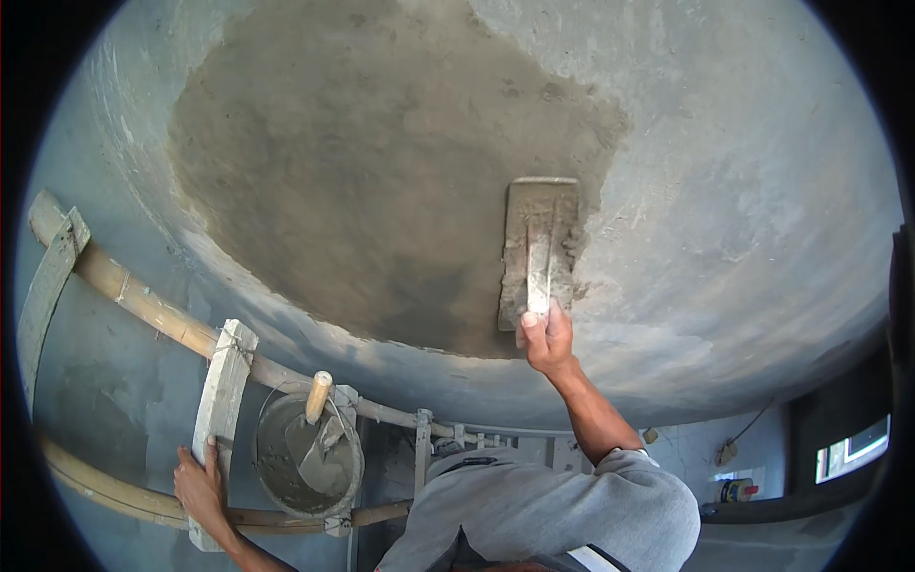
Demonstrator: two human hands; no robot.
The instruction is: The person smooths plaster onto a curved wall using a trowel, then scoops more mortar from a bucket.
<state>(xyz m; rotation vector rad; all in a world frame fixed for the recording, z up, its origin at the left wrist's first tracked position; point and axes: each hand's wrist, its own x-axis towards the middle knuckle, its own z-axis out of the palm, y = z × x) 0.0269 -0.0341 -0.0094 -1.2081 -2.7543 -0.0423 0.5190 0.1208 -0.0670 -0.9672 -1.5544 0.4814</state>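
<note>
I'm mid-spread — right hand [547, 338] gripping the trowel [538, 250] on wet plaster [381, 172]; left hand [198, 486] clasps the scaffold plank [221, 400]; next I'd judge firm, even pressure.

The float [539, 250] lies flat against the plastered surface [724, 191], at the right edge of the wet patch [381, 162]. The right hand [548, 338] grips the near end of its handle. Down to the left, the bucket [307, 456] sits on the pole [143, 303] scaffold, with a trowel [316, 429] standing in it, handle up. Just left of the bucket a plank [221, 400] crosses the poles, and the left hand [197, 486] rests on its near end. A window [853, 448] is at the far right.
</note>
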